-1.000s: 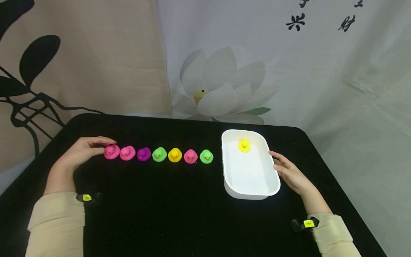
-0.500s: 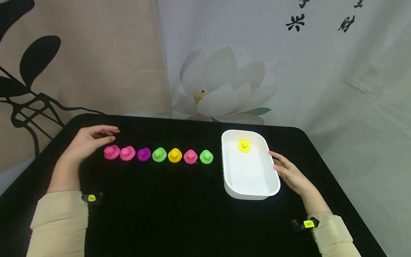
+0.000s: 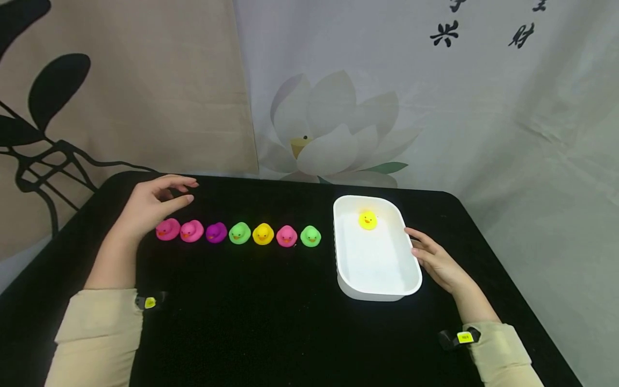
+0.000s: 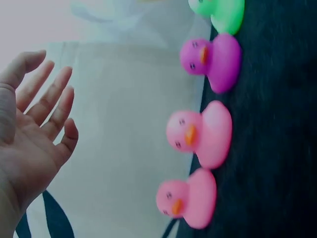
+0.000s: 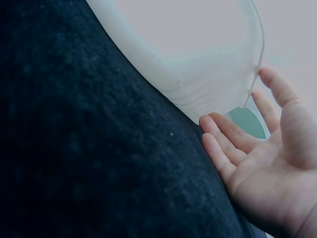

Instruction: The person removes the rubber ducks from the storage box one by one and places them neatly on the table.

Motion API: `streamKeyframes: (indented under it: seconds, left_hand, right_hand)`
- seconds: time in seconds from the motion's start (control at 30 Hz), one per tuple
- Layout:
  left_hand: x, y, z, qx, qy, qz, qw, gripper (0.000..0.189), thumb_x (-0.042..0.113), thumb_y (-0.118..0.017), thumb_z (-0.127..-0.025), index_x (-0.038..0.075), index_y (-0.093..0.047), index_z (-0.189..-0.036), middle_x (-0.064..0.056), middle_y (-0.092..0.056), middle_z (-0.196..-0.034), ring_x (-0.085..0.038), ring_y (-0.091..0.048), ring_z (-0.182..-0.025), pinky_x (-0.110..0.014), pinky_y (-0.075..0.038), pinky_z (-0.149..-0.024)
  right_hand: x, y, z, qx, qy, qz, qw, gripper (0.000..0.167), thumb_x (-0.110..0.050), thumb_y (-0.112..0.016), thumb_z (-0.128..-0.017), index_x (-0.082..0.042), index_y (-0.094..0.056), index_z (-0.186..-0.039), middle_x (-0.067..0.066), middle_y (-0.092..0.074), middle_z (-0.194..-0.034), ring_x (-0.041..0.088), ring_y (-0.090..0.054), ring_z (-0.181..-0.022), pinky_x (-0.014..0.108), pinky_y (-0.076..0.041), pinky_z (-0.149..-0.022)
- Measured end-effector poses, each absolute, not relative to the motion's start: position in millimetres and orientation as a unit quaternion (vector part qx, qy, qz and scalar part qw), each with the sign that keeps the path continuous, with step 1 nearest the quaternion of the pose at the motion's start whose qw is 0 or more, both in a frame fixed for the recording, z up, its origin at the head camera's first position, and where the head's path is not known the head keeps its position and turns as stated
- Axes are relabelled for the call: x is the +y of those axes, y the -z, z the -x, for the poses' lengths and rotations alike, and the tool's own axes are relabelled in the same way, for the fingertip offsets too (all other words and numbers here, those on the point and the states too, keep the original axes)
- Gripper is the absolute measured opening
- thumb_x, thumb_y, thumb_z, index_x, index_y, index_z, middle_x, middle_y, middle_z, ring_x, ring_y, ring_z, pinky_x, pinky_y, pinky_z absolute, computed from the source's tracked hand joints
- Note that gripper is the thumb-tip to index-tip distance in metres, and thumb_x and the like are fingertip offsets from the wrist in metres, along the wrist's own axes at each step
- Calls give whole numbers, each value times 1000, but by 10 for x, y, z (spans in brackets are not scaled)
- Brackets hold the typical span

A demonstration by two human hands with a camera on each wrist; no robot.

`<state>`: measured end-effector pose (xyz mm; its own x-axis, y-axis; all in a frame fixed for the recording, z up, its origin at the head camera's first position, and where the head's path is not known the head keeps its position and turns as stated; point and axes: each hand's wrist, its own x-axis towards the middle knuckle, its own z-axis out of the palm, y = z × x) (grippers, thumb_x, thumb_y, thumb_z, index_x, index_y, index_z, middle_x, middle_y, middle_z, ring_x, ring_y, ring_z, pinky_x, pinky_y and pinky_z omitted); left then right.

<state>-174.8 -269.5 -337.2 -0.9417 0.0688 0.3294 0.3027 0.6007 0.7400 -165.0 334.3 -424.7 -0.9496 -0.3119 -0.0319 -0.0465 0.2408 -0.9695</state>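
Note:
My left hand (image 3: 152, 206) is raised above and behind the left end of a row of rubber ducks, fingers loosely extended and holding nothing. Nearest to it are a pink rubber duck (image 3: 167, 229) and a second pink duck (image 3: 191, 231); a purple duck (image 4: 225, 62) follows. My right hand (image 3: 439, 263) touches the right side of a white plastic bin (image 3: 377, 269). In the right wrist view its thumb reaches the rim while relaxed fingertips (image 5: 210, 141) lie against the outer wall. Inside the bin, near its far end, is a yellow duck (image 3: 368, 220).
Rightward along the row come a green duck (image 3: 239, 233), a yellow duck (image 3: 263, 234), a pink duck (image 3: 287, 236) and another green duck (image 3: 310, 236), which stands just left of the bin. A black-covered table (image 3: 232, 322) carries everything; a printed cloth (image 3: 329, 64) hangs behind it.
My left hand has left the leftmost pink duck, moving up and to the right with nothing in it. The ducks, the bin and my right hand have stayed in place.

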Motion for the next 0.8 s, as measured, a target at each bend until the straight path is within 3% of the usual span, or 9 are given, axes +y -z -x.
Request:
streamKeyframes:
  seconds: [0.37, 0.8]
  left_hand:
    - [-2334, 3238, 1679, -861, 456, 161, 154, 30, 16, -68, -90, 11, -66, -119, -3, -62, -114, -15, -49, -100, -30, -35, -80]
    - [-1977, 3235, 1648, -859, 460, 187, 125, 34, 19, -68, -90, 10, -63, -123, -5, -60, -120, -20, -49, -103, -38, -35, -82]
  right_hand:
    - [3347, 4248, 1651, 780, 606, 113, 110, 57, -20, -52, -99, -12, -27, -150, 25, -30, -147, 11, -53, -115, 22, -42, -92]
    - [3352, 4252, 1658, 777, 609, 113, 112, 57, -20, -52, -99, -11, -27, -150, 25, -30, -146, 11, -54, -115, 23, -43, -92]
